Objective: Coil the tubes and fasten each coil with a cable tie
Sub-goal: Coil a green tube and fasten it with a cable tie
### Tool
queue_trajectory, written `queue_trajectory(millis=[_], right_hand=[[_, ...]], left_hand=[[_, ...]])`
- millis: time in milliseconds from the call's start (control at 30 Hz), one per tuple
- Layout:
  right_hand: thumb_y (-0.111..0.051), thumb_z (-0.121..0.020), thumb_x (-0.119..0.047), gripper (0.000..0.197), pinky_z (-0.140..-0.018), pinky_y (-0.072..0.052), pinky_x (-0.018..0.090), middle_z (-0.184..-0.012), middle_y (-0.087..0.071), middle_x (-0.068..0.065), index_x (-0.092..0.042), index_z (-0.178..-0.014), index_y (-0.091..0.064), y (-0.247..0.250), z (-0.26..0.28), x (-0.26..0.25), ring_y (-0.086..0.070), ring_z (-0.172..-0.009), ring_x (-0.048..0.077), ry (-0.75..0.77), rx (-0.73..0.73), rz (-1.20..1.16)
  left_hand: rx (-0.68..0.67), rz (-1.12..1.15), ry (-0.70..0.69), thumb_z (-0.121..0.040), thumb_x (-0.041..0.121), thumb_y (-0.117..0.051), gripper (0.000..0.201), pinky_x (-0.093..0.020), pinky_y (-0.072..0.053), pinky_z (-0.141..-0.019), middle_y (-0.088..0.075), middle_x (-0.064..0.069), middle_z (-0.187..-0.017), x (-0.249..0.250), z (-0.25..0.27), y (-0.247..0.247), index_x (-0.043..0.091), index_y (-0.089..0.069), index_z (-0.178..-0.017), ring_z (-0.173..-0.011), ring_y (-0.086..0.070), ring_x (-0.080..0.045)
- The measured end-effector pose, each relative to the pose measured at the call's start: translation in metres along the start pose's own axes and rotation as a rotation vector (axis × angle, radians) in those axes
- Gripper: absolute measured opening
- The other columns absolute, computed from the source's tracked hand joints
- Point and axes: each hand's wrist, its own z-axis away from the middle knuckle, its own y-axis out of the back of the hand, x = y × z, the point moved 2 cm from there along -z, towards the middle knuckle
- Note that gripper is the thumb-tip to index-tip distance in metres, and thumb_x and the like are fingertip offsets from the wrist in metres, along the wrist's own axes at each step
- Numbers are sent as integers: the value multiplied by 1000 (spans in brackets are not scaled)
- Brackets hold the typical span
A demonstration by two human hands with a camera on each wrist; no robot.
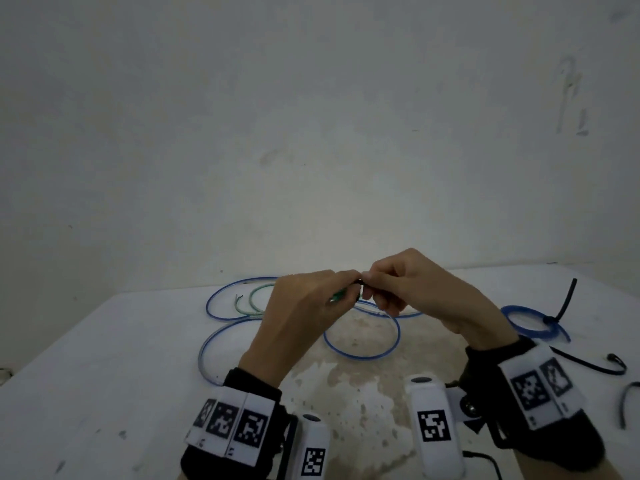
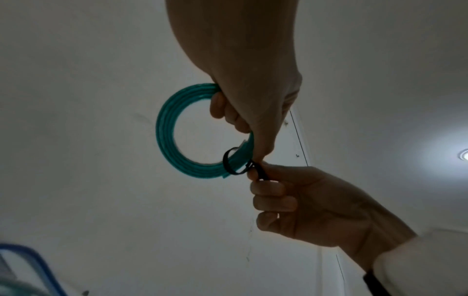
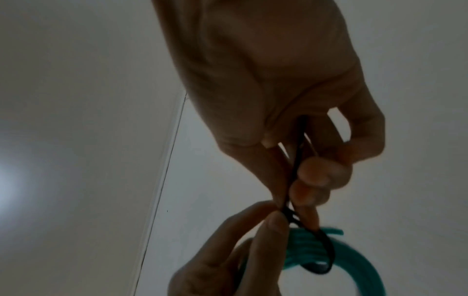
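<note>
Both hands are raised above the white table (image 1: 104, 358). My left hand (image 1: 341, 284) grips a small coil of green tube (image 2: 167, 128), and its thumb and forefinger pinch the coil where a black cable tie (image 2: 231, 164) loops loosely around it. My right hand (image 1: 374, 284) pinches the tie's tail (image 3: 296, 160) between thumb and fingers, close against the left fingertips. In the right wrist view the tie's loop (image 3: 326, 258) hangs around the green coil (image 3: 306, 248). In the head view the hands hide most of the coil.
Loose blue tube (image 1: 363, 355) lies in wide loops on the table behind and under the hands, with a loose green tube (image 1: 254, 303) at the back left. A tied blue coil (image 1: 530, 320) sits at the right. Spare black cable ties (image 1: 588, 363) lie near the right edge.
</note>
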Motion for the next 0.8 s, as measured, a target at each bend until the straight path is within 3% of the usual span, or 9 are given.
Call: queue_trajectory(millis=[67,133,233,333,433,567,667,800], right_hand=[[-51,-93,-11,26,-51,-42,20,-49,-57,0,-5,-73,-66,5,3,1,-49,-43,14,7,-54,-49],[-50,-92,-5,22,-52,-43,21,-53,-62,3,-2,-77,-65,10,5,1,-54,-45,16,3,-107,-140],[-47,-91,3,20,-53,-50,22,-67,-67,10,1,-78,-61,12,6,0,-63,-57,16,-34,-94,-284],[-44,-91,4,26,-44,-34,18,-63,-55,7,-2,-70,-59,5,1,-1,-42,-52,12,-73,-3,-278],[-43,-89,-3,25,-45,-18,21,-53,-38,1,-4,-66,-54,2,0,-5,-24,-49,11,-102,62,-290],[-48,-88,-4,25,-41,-14,18,-45,-26,-7,-5,-65,-56,1,2,-9,-18,-43,8,-56,126,-374],[-51,-90,-7,23,-40,-13,17,-42,-24,-8,-5,-69,-60,-1,3,-13,-17,-39,8,15,153,-388],[-54,-90,-10,20,-39,-12,15,-39,-21,-8,-1,-76,-66,-6,3,-14,-14,-37,8,63,167,-394]], left_hand=[[-2,-11,30,-85,34,-53,31,-23,-45,-44,-65,3,-59,0,1,1,9,-70,-90,-47,-55,-8],[-20,58,103,-90,38,-46,35,-14,-32,-47,-50,13,-56,-3,3,3,7,-63,-85,-49,-43,-4],[-105,124,117,-96,27,-32,30,-17,-26,-57,-39,8,-65,-5,3,5,11,-48,-77,-58,-34,-5],[-141,-10,76,-96,20,-28,29,-29,-28,-62,-44,-4,-68,-4,2,4,9,-46,-76,-63,-28,-14],[-140,-63,65,-98,22,-25,34,-30,-26,-63,-44,-4,-71,-8,1,4,8,-47,-77,-65,-26,-14],[-92,-57,38,-101,26,-20,43,-28,-26,-65,-48,-5,-76,-9,-1,7,6,-51,-79,-69,-30,-15],[-39,-30,50,-98,20,-30,33,-27,-25,-66,-43,0,-76,-9,-3,12,4,-52,-81,-70,-31,-14],[-8,-44,46,-96,17,-33,29,-28,-27,-66,-50,-7,-76,-11,-2,14,3,-53,-81,-71,-33,-16]])
